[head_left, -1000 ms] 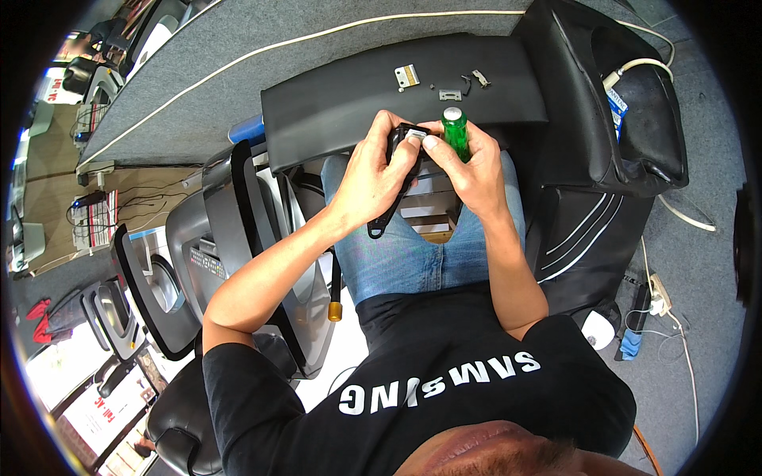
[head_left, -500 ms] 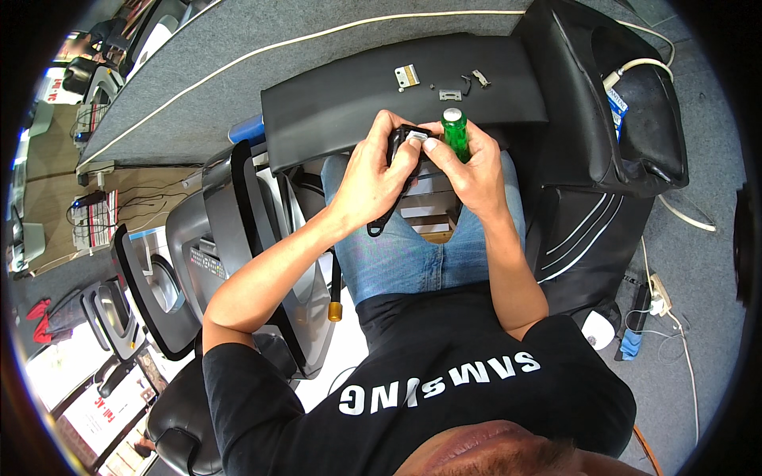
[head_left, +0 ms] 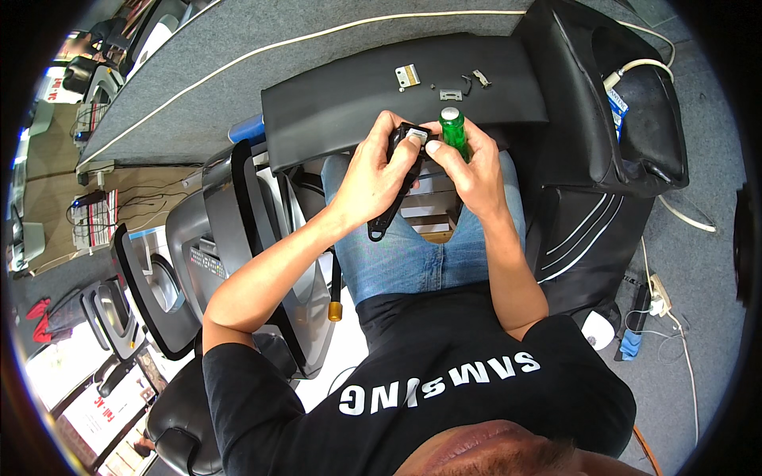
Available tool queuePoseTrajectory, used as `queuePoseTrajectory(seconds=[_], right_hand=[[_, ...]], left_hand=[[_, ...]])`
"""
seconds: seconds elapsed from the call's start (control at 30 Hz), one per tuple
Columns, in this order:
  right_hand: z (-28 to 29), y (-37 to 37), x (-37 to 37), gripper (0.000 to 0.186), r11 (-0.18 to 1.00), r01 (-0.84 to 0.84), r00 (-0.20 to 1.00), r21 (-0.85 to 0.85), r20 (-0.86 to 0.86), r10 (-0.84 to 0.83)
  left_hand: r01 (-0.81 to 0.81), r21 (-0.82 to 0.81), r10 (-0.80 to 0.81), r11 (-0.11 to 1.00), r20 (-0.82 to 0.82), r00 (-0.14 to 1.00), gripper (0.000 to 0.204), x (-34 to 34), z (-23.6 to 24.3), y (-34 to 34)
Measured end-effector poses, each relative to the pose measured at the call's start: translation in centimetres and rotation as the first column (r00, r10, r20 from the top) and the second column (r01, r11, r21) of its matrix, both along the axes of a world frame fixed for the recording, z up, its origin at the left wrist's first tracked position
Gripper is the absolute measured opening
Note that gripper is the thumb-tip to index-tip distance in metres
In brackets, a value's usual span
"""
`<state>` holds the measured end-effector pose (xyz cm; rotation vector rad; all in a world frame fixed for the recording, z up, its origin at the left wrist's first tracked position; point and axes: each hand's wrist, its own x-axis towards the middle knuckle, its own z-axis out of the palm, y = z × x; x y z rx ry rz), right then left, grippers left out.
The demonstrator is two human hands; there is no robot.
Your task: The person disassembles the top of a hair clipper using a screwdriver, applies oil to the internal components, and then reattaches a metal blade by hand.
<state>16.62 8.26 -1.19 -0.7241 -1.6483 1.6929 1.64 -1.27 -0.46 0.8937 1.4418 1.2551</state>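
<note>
My left hand (head_left: 377, 174) grips a black hair clipper (head_left: 389, 214), its thumb on the silver piece at the clipper's head (head_left: 415, 136). My right hand (head_left: 475, 170) holds a green, silver-topped cylindrical handle (head_left: 453, 131) upright, with its thumb at the clipper's head; its far end is hidden. Just beyond both hands, on a black padded bench (head_left: 325, 119), lie a cream-and-silver plate (head_left: 407, 76), a small silver plate (head_left: 450, 95) and several smaller parts (head_left: 481, 78).
A black padded armrest (head_left: 595, 95) with a white cable (head_left: 643, 63) is at the right. A grey-and-black appliance (head_left: 175, 278) with a remote (head_left: 208, 261) stands at the left. A power strip (head_left: 659, 293) with wires lies on the grey carpet (head_left: 683, 381); a blue cylinder (head_left: 246, 129) sits behind the bench.
My right hand and the green handle have shifted very slightly, its thumb moving a little at the clipper's head. My left hand holds the clipper in about the same place.
</note>
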Motion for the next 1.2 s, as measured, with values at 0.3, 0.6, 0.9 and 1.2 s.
queuePoseTrajectory(seconds=[0.3,0.6,0.9,1.2], right_hand=[[-0.8,0.2,0.0,0.016,0.997,-0.018,1.0,0.077,0.024,0.016],[-1.0,0.2,-0.1,0.015,0.997,0.0,0.999,0.079,0.037,-0.003],[-0.6,0.3,-0.1,0.014,0.994,-0.002,1.0,0.109,0.016,0.0],[-0.1,0.5,0.0,0.015,0.992,-0.013,0.999,0.122,0.031,0.009]], left_hand=[[-0.006,0.013,0.006,1.0,0.006,1.0,0.021,0.0,0.0,0.0],[0.0,0.011,0.0,1.0,-0.019,1.0,0.022,0.0,-0.2,0.0],[0.0,-0.006,-0.001,1.0,-0.024,1.0,0.022,0.1,0.3,0.0],[0.008,-0.003,-0.008,1.0,-0.073,0.997,0.023,-0.1,-0.2,0.0]])
